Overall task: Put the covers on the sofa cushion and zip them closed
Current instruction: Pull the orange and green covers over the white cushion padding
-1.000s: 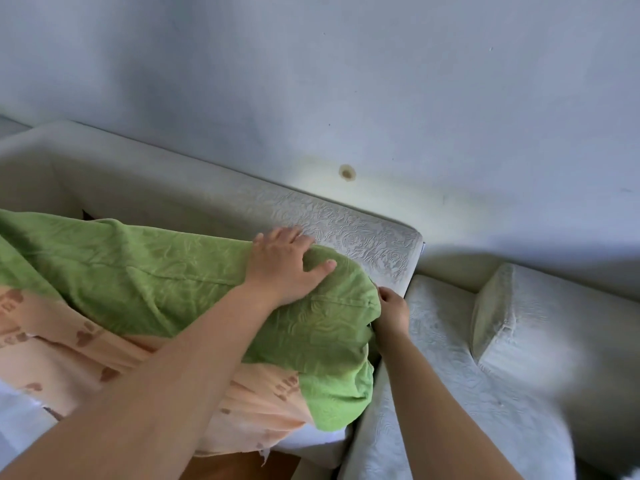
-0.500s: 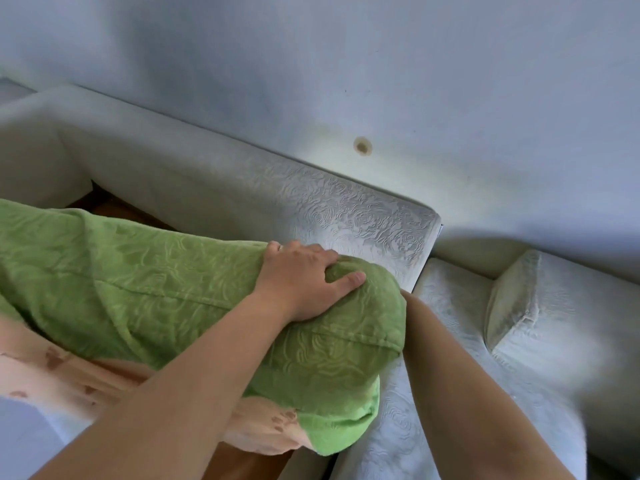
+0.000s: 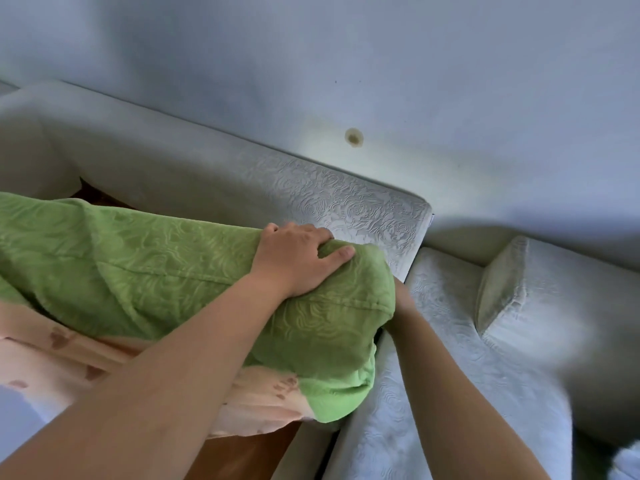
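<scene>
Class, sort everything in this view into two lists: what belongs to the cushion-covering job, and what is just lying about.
Job: green cover; peach-patterned cushion; left hand gripping the cover; right hand, mostly hidden behind it.
Lying about: white sofa backrest; white side cushion; wall mark.

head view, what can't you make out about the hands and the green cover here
Head view, right hand: its fingers are hidden behind the end of the green cover, so its grip cannot be told.
Head view, zip: not visible anywhere; the cover's folds or the left hand gripping the top may hide it.
Head view, green cover: its other end is cut off by the left edge of the frame.
</scene>
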A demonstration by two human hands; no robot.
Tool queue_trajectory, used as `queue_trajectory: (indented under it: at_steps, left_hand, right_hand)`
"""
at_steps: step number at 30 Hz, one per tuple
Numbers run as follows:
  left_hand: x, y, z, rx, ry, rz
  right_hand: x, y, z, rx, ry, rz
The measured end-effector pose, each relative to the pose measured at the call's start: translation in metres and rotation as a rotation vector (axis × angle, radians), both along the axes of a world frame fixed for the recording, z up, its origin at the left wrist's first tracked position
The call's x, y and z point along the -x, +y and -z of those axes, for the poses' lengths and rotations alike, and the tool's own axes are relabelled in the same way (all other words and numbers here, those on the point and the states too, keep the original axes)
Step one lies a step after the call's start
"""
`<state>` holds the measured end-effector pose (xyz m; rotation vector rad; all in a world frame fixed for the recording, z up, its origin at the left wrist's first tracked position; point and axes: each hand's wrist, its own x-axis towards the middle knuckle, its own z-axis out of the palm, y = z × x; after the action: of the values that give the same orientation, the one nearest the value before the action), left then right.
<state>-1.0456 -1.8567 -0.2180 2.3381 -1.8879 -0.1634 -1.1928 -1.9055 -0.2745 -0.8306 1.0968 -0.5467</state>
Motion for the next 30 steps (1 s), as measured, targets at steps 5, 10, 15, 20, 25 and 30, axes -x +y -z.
queue_trajectory:
  at_steps: [5, 10, 15, 20, 25, 30]
  left_hand:
    - [-0.003, -0.011, -0.002, 0.058, -0.014, -0.035]
    - [0.003, -0.009, -0.002, -0.015, -0.033, -0.059]
    - [-0.013, -0.006, -0.004, -0.111, 0.014, 0.067]
    - [-0.048, 0.013, -0.007, -0.112, -0.038, 0.005]
    - [-0.079, 0.036, -0.007, -0.127, -0.028, -0.085]
    - [-0.079, 0.046, -0.005, -0.062, 0.007, -0.033]
  right_hand:
    - [0.013, 0.038, 0.000, 0.163, -0.336, 0.120]
    - [0.004, 0.057, -0.012, 0.442, 0.241, 0.319]
    - [-0.008, 0.050, -0.003, 0.459, 0.277, 0.375]
    - [-0.003, 0.047, -0.012, 0.248, 0.166, 0.371]
    - [-0.023, 0.082, -0.046, 0.862, 0.771, 0.270]
    - [-0.087, 0.091, -0.065, 1.183, 1.086, -0.488]
